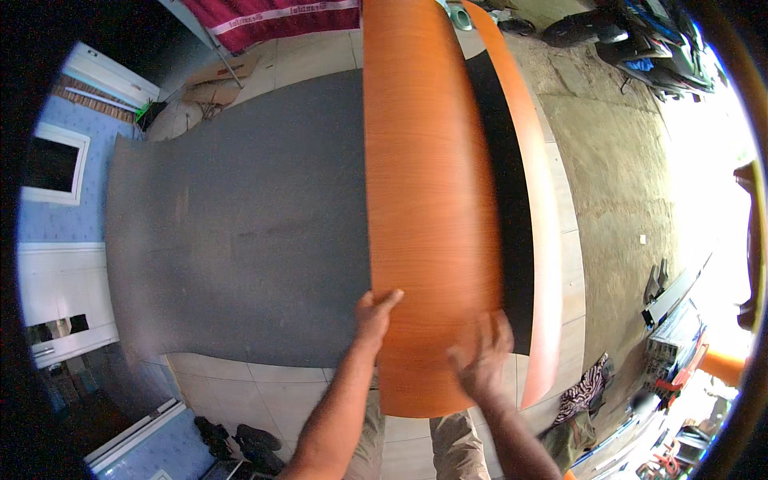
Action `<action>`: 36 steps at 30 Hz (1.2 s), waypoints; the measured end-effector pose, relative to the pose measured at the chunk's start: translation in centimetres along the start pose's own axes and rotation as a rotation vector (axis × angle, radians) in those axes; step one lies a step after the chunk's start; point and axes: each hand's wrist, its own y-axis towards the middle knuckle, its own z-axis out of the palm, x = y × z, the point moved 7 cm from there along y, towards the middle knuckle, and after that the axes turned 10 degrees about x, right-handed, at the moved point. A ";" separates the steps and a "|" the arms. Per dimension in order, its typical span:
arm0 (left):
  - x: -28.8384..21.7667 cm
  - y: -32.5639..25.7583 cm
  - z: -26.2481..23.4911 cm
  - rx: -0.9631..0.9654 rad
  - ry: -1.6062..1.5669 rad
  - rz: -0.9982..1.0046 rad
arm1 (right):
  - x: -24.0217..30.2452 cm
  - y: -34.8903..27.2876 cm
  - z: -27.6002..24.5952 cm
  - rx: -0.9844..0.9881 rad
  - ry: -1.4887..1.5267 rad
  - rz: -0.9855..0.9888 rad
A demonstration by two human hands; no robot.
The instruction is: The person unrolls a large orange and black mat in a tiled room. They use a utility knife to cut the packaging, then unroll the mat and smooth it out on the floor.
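Person's bare hands: 2 (left hand (376, 316), right hand (484, 352)). Trouser legs (458, 444): 2. Wood-grain faces (428, 200): 2, though bends hide whether they're one curled sheet. Broad grey sheet face (240, 216): 1. Maroon cloth (280, 22): 1. Striped cloth (582, 390): 1. White-framed window (56, 164): 1.

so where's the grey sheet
In the head view, the grey sheet lies in the left half, between the blue wall and the wood-grain panel, its lower right corner by the left hand.
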 end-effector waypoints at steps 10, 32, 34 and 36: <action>6.7 2.0 -17.2 -0.381 0.267 0.114 | -13.9 8.7 1.7 0.005 0.258 0.276; 21.3 15.4 -19.2 0.103 -0.571 -0.284 | -1.1 6.5 19.4 0.582 0.747 0.178; 24.8 16.6 -21.3 0.046 -0.446 -0.350 | -0.6 6.2 20.6 0.566 0.716 0.090; 27.3 17.0 -24.3 -0.099 -0.094 -0.422 | 0.5 5.6 21.8 0.427 0.844 0.048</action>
